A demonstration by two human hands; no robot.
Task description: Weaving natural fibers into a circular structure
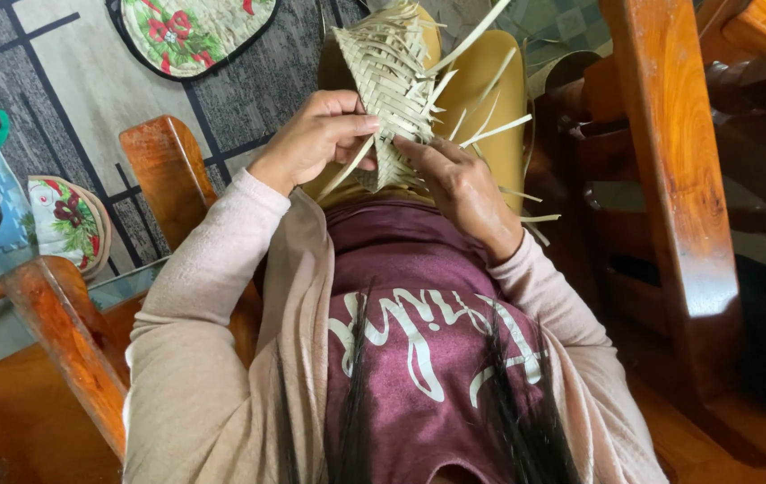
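Two hands work on one woven palm-leaf piece [392,85], which is held up above the lap, in front of the mustard-yellow trousers [481,99]. The left hand [315,139] grips the left edge of the weave; its fingers [356,121] are curled closed, and the thumb presses one loose strip [347,170] against them. The right hand [463,184] lies at the lower right edge of the weave, with fingers only half bent, the tips touching the strips (whether they pinch one, I cannot tell). Many free leaf ends [490,130] stick out to the right and upward from the piece. The person wears a pale pink cardigan [212,358] over a maroon shirt [419,296]. A wooden chair arm [69,341] is at the left, and a wooden post [679,179] stands at the right. On the grey patterned rug [69,81] lies a flowered cushion [190,31].
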